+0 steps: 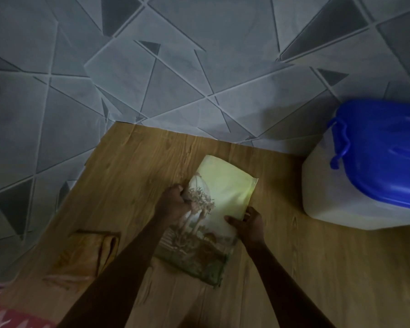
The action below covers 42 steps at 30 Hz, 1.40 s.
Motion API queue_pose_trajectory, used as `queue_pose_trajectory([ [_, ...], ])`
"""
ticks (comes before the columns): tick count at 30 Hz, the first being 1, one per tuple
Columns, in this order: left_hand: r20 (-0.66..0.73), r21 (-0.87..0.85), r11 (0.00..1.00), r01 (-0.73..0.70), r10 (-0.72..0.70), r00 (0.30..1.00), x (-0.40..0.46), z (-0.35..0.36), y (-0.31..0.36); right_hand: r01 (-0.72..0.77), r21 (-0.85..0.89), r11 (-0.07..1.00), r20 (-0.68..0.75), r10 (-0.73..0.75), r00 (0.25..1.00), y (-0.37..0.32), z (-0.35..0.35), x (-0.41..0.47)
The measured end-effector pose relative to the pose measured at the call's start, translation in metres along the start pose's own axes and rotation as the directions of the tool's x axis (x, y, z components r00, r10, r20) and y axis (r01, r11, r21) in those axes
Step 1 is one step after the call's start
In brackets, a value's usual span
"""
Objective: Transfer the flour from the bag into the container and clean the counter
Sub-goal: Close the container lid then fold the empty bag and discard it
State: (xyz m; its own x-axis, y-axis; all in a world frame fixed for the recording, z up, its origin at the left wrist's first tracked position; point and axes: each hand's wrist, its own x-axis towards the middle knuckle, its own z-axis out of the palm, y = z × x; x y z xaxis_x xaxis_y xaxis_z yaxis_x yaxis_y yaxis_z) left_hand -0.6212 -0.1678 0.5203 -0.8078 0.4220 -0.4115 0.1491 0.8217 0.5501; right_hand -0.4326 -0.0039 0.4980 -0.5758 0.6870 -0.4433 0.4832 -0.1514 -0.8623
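A flat flour bag (219, 197), pale yellow with a printed picture on its lower half, lies on the wooden counter (137, 166). My left hand (175, 204) grips the bag's left edge, fingers curled around it. On the bag's right edge my right hand (249, 223) holds it with thumb on top. At the right stands a white plastic container (329, 192) with a blue lid (384, 150) closed on it and a blue handle clip on its left side.
A folded brownish cloth (90, 252) lies on the counter at the left, near my left forearm. A red and white patterned item (7, 316) shows at the bottom left corner. Grey geometric tiles (152, 67) lie beyond the counter's edges.
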Motion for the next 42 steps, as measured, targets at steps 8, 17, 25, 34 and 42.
queue_pose_trajectory([
  [8,0.291,-0.365,0.931,-0.006,0.12,0.949,0.0,-0.013,-0.008,0.111,0.156,0.982,0.111,-0.129,0.985,-0.008,-0.006,-0.004],
  [17,0.342,-0.549,0.833,0.067,0.151,0.927,-0.04,-0.052,-0.023,0.141,0.348,0.927,0.318,-0.258,0.912,-0.042,-0.023,-0.023],
  [25,0.275,-0.806,0.579,0.122,0.185,0.943,-0.072,-0.089,-0.024,0.174,0.416,0.893,0.301,-0.315,0.9,-0.078,-0.013,-0.061],
  [34,0.434,-0.901,0.034,0.433,0.118,0.893,-0.095,-0.095,-0.048,-0.248,0.692,0.678,0.483,-0.181,0.856,-0.062,0.002,-0.074],
  [42,0.277,-0.932,0.291,0.215,0.19,0.942,-0.136,-0.09,-0.033,0.096,0.329,0.94,0.529,-0.267,0.806,-0.07,-0.019,-0.092],
])
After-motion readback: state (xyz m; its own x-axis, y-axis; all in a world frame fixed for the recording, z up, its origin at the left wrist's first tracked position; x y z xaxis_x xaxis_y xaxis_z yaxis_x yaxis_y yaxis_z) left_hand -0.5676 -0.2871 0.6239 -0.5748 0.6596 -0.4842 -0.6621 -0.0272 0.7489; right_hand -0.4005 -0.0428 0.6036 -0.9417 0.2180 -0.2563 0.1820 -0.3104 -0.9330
